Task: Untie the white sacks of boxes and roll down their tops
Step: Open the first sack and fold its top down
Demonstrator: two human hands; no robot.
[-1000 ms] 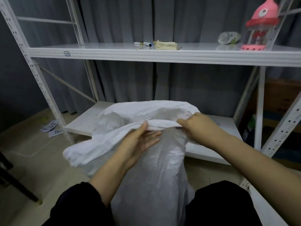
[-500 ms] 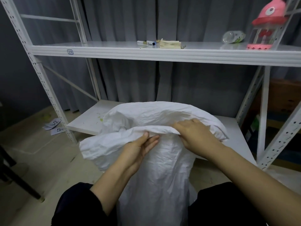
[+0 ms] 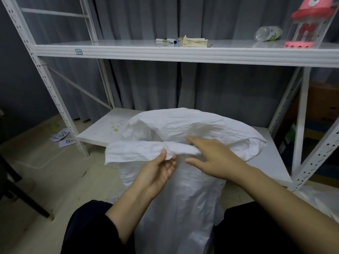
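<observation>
While left hand (image 3: 157, 170) pinches sack (image 3: 176, 208) rim fold, right hand (image 3: 214, 158) spread open, bare floor (image 3: 55, 180) leftward

left hand (image 3: 157, 169): bare, no glove, ring or watch | right hand (image 3: 216, 160): bare, same | forearms: uncovered, no sleeves showed | legs: dark navy-black trousers (image 3: 88, 230), plain fabric, no markings seen

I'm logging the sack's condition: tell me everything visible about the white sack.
The white sack looks like crinkled woven plastic and stands upright on the floor between the person's knees. Its top is open, with the near rim folded into a band. The left hand pinches that band; the right hand rests open on it. Contents are hidden.
</observation>
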